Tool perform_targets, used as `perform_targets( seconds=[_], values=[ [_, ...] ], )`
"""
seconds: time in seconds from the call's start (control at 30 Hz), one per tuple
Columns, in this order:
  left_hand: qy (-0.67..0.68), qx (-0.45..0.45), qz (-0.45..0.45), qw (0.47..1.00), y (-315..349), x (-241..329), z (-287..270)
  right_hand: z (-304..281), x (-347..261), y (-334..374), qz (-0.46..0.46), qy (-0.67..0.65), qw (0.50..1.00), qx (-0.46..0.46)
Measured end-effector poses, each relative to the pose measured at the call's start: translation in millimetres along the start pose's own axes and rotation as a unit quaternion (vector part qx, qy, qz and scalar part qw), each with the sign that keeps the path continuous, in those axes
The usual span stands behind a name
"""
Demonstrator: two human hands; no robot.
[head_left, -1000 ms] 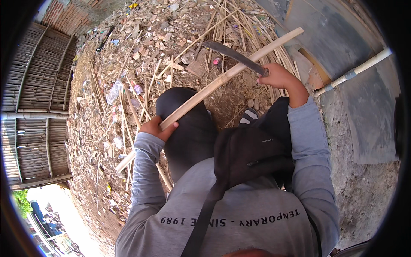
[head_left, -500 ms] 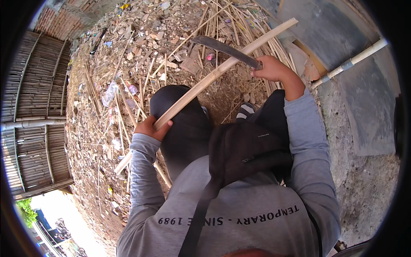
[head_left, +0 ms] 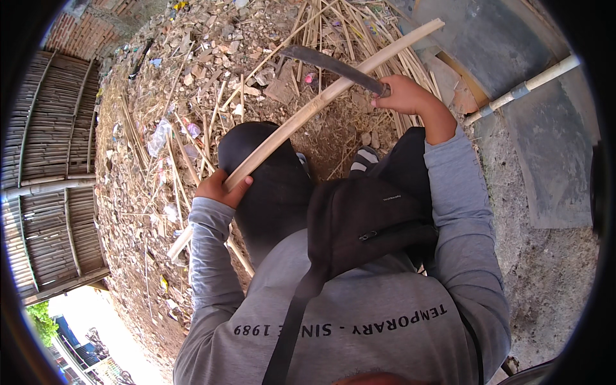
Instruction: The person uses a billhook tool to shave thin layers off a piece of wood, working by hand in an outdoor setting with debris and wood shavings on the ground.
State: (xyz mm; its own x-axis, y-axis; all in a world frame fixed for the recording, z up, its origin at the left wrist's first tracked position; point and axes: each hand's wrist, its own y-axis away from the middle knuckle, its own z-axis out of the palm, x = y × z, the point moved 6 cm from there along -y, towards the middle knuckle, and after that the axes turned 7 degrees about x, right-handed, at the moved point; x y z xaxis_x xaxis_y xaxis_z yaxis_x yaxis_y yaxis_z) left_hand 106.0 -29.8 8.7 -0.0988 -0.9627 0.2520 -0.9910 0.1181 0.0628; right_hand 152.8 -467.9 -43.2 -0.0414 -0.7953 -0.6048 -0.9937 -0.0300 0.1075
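A long pale bamboo strip slants across my left knee, its far end raised toward the upper right. My left hand is closed around its lower part, and the tail end pokes out beyond my wrist. In my right hand is a dark machete, gripped at its near end with the curved blade pointing to the upper left. The blade crosses the strip a little past its middle; whether the edge bites into the wood I cannot tell. The machete's handle is mostly hidden in my fist.
Split bamboo strips lie in a heap ahead, on ground strewn with rubble and litter. A woven bamboo wall stands at the left. Grey sheets and a white pole are on the right. A black bag hangs over my lap.
Both hands, the strip and the machete appear slightly higher and further left, along with the whole view. Each hand keeps its hold, and the blade still crosses the strip.
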Motion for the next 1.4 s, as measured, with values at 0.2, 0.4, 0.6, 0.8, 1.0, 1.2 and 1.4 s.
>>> perform_targets(
  seconds=[0.2, 0.4, 0.6, 0.8, 1.0, 1.2, 1.4],
  values=[
    [-0.007, 0.005, 0.003, 1.000, 0, -1, 1, 2, 2, -1, 0.014, -0.018, 1.000, -0.015],
    [0.000, 0.010, 0.005, 1.000, 0, 0, 0, 1, -1, 1, 0.011, -0.023, 1.000, -0.008],
    [-0.005, 0.001, -0.001, 1.000, 0, 1, 0, 2, 0, 1, 0.027, -0.023, 0.999, -0.017],
    [-0.001, -0.001, 0.002, 1.000, 0, 0, 0, 2, -2, 2, 0.027, -0.030, 0.999, -0.024],
    [-0.010, -0.001, 0.001, 1.000, 0, 0, -1, 4, 2, 0, 0.030, -0.026, 0.998, -0.040],
    [-0.033, -0.006, -0.007, 0.999, 0, 1, -2, 3, 5, 2, 0.024, -0.006, 0.999, -0.046],
    [-0.027, 0.017, 0.016, 0.999, 3, -1, -2, -7, -14, 5, -0.012, 0.053, 0.998, -0.015]
  ],
)
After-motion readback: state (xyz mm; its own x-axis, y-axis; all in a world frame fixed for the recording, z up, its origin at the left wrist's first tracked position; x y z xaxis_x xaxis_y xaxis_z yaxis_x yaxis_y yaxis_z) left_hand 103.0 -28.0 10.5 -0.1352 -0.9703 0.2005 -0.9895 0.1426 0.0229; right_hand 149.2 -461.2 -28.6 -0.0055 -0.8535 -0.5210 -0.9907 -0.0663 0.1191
